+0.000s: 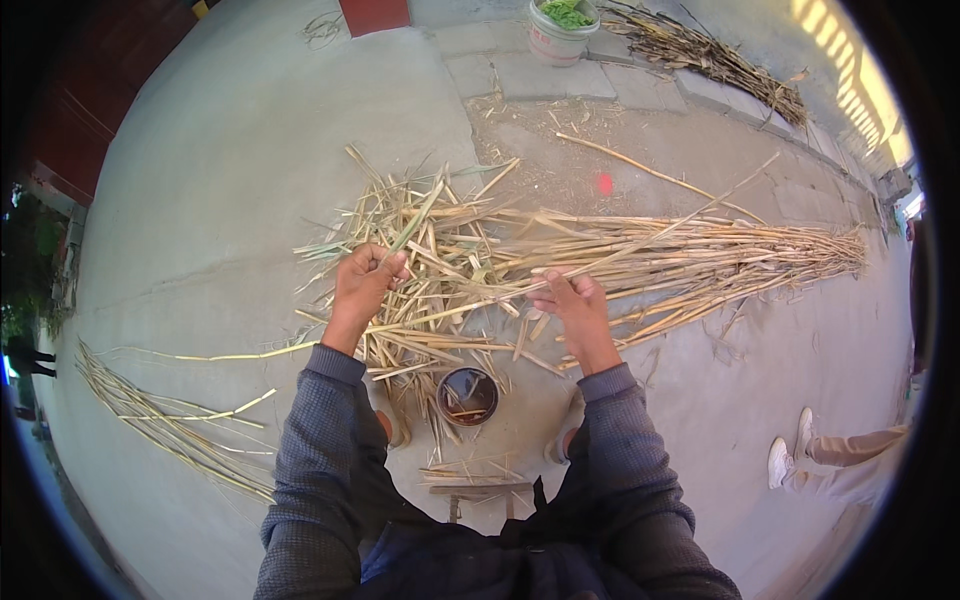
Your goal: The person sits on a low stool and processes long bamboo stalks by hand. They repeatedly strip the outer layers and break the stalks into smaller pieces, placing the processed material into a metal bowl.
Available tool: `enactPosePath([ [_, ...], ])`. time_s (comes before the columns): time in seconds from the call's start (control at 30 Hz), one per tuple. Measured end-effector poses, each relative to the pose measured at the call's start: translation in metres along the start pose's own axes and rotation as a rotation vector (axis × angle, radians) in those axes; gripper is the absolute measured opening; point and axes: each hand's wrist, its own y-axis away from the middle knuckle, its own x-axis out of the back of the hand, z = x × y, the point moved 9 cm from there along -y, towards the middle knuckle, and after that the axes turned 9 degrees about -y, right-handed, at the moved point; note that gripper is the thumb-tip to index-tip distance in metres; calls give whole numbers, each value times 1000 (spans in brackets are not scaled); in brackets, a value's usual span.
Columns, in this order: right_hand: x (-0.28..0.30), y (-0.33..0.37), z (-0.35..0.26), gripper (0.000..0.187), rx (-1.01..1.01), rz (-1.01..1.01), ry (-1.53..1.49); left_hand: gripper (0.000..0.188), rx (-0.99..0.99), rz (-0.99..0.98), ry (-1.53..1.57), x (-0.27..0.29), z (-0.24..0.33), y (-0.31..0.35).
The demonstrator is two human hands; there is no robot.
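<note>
Pinched in my left hand (362, 285) is a pale green strip of husk (418, 217), pointing up and away. My right hand (575, 308) grips a long thin dry stalk (690, 218) between thumb and fingers. One end of it slants to the far right; the other crosses toward the left, over a loose heap of peeled husks and stalk pieces (420, 345). Just right of the heap lies a large spread of straw-coloured stalks (790, 250), gathered narrower at its right end. Between my feet stands a round container (467, 396) with dark contents.
Several thin stalks (150, 425) lie in a bunch at left. A single stalk (640, 165) rests beyond the spread. Farther off are a white bucket (558, 40) with green leaves and a brown bundle of stalks (715, 60). Another person's white shoes (782, 463) are at right.
</note>
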Motion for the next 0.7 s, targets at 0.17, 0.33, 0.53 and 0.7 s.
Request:
enactPosePath([
  [0.17,-13,-1,20,25,-91,-9,-61,34,-693,253,-927,-25,52,37],
  [0.33,-45,4,43,23,-162,-108,-216,21,-761,-75,-702,-88,78,59],
  [0.53,-4,-9,10,26,-116,11,-336,16,-563,-100,-696,-38,72,46],
  [0.7,7,-12,-4,27,-79,20,-359,17,-434,-77,-627,1,65,36],
])
